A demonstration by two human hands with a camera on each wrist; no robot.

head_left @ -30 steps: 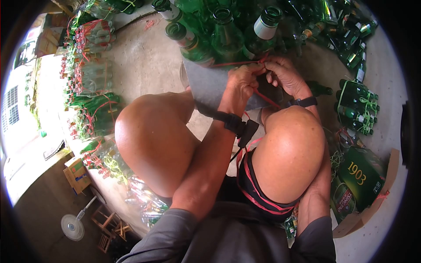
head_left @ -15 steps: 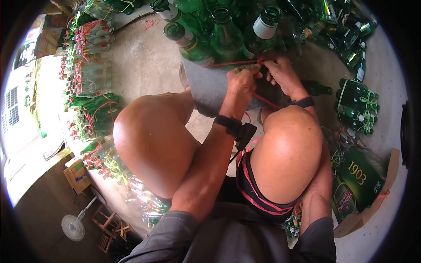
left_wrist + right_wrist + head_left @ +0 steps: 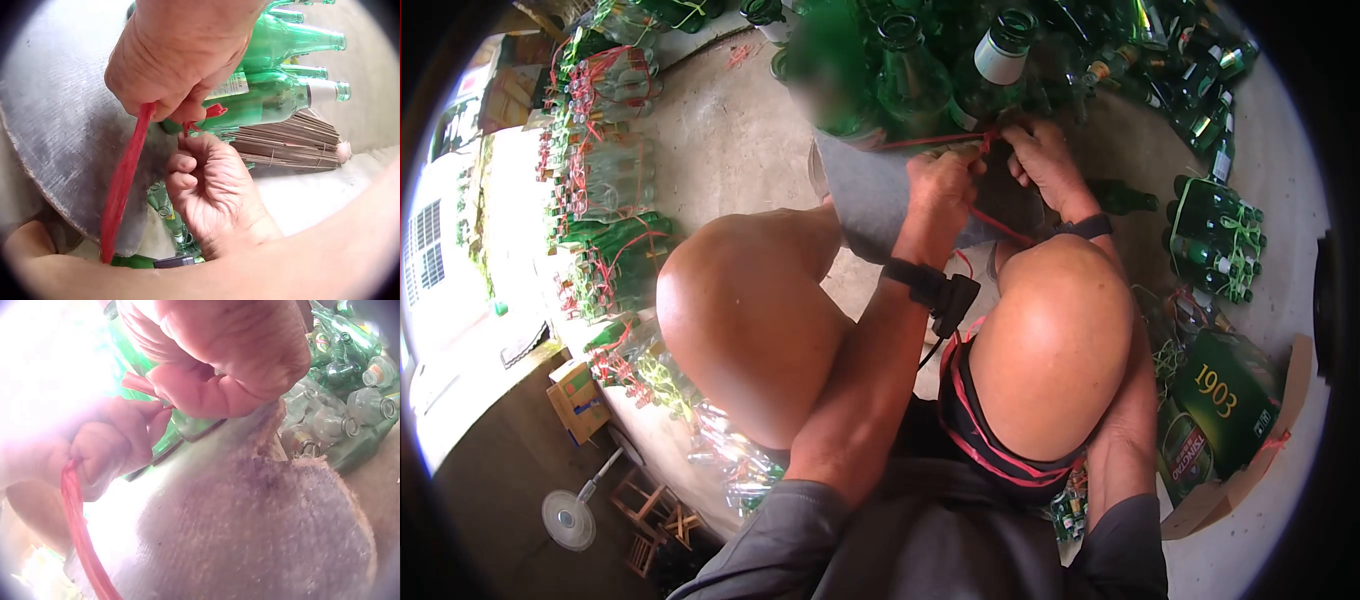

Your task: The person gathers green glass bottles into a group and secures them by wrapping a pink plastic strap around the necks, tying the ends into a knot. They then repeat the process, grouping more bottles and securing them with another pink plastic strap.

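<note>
Green glass bottles (image 3: 913, 85) stand grouped on a grey board (image 3: 865, 195) in front of the knees. A red plastic twine (image 3: 910, 141) runs around their base. At its near right side, my left hand (image 3: 940, 188) grips the twine with curled fingers. In the left wrist view, a long red tail (image 3: 128, 181) hangs from that fist. Close by, my right hand (image 3: 1048, 165) pinches a short piece of the same twine between thumb and forefinger. Both sets of fingertips nearly meet in the right wrist view, beside a red twine end (image 3: 139, 384).
Loose bottles (image 3: 1200, 110) lie heaped at the far right, near a tied bottle bundle (image 3: 1215, 240). A green carton (image 3: 1220, 410) sits at right. Rows of tied bottles (image 3: 610, 175) line the left. A fan (image 3: 568, 520) and a cardboard box (image 3: 578, 400) stand at lower left.
The two hands have drawn slightly apart, the left moving a little left and toward the body. The twine between them shows more. A blurred patch now covers a front-left bottle.
</note>
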